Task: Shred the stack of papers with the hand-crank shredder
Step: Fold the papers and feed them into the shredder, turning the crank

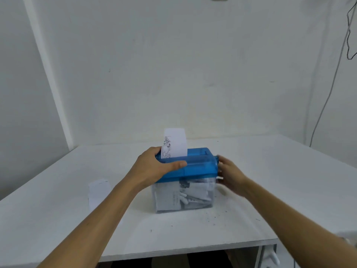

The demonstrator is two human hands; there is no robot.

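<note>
A hand-crank shredder with a blue top (201,165) sits on a clear bin (183,198) full of white paper strips, in the middle of the white table (270,190). A sheet of paper (174,143) with a black drawing stands upright in the slot at the left. My left hand (156,167) grips the shredder's left end, thumb lying along the front of the blue top. My right hand (229,175) is at the shredder's right side, fingers curled round the crank, which is mostly hidden behind it. A small stack of white papers (98,192) lies on the table to the left.
The table's front edge (193,252) runs below my forearms, with a dark gap underneath. White walls close in behind and to the left. A grey cable (328,89) hangs down the wall at the right.
</note>
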